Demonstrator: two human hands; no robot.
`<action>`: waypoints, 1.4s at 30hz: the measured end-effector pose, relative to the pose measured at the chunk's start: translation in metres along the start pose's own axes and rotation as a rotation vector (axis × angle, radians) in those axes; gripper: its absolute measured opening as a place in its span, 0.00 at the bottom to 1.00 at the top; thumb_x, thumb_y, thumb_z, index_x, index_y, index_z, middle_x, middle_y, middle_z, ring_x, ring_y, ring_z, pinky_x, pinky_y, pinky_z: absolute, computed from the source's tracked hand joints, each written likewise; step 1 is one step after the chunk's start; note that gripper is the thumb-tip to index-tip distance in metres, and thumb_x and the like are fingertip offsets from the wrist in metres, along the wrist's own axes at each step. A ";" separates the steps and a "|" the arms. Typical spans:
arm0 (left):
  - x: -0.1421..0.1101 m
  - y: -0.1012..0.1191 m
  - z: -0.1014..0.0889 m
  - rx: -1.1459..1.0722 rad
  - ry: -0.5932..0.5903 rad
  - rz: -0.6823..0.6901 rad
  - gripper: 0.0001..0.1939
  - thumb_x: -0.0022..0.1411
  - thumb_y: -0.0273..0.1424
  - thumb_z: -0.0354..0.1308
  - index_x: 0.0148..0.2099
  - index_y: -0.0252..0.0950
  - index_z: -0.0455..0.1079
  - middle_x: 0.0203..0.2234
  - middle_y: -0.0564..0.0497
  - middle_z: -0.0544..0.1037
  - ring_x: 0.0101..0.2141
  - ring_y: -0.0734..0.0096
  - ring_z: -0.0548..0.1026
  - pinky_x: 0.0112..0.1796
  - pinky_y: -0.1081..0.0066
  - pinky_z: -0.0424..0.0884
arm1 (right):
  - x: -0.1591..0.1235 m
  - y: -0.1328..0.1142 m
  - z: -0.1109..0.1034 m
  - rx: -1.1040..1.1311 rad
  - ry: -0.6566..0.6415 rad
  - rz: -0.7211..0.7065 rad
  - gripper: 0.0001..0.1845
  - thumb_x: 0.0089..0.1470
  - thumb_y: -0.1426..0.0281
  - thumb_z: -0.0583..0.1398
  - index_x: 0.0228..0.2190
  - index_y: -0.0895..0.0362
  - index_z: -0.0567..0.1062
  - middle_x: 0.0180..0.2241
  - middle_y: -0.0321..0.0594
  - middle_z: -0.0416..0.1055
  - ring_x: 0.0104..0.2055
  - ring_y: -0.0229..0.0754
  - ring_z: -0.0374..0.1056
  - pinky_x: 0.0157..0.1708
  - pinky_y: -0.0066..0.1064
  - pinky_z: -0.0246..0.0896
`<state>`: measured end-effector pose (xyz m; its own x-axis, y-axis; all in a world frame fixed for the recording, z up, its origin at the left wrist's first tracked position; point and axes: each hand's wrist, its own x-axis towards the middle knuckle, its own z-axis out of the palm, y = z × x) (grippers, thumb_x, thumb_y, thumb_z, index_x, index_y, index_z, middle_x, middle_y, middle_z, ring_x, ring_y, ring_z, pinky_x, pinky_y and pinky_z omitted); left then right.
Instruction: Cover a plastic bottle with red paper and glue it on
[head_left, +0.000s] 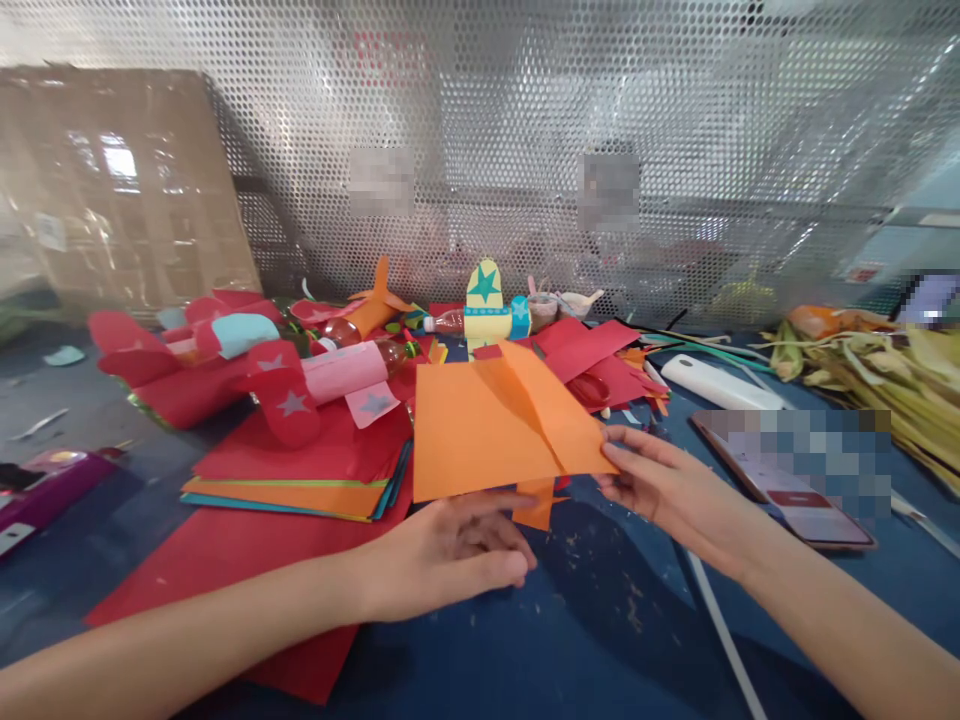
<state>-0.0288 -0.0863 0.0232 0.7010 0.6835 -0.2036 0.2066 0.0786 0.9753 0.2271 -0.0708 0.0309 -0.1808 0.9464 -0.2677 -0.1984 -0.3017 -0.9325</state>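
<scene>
A creased orange paper sheet (480, 430) is held up over the blue table, its right part bent along a fold. My right hand (652, 490) pinches the sheet's lower right corner between thumb and fingers. Below the sheet's lower edge, my left hand (457, 555) has its fingers loosely curved and thumb apart, with nothing seen in it. A small orange paper scrap (535, 505) shows just behind that hand. To the left lies a stack of coloured paper (300, 460), red on top, with a larger red sheet (247, 570) under it.
Paper-wrapped bottles stand behind, one a yellow-and-blue rocket shape (487, 318), one with pink paper (349, 372). Red paper pieces (592, 355) lie behind the orange sheet. Rightward are a white glue-gun-like tool (720, 383), a phone (787, 490) and dried husks (862, 380). A cardboard box (127, 190) stands left.
</scene>
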 end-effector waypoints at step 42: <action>0.021 -0.005 -0.009 -0.612 0.339 0.089 0.23 0.62 0.44 0.58 0.50 0.30 0.71 0.47 0.38 0.78 0.50 0.53 0.75 0.56 0.56 0.64 | -0.004 0.012 0.011 -0.347 0.316 -0.328 0.09 0.57 0.58 0.54 0.34 0.50 0.67 0.17 0.27 0.60 0.17 0.39 0.59 0.20 0.30 0.59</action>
<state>-0.0212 -0.0653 0.0146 0.4257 0.8869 -0.1795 -0.3326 0.3378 0.8805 0.2151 -0.0794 0.0235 0.1444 0.9887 0.0398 0.1417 0.0191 -0.9897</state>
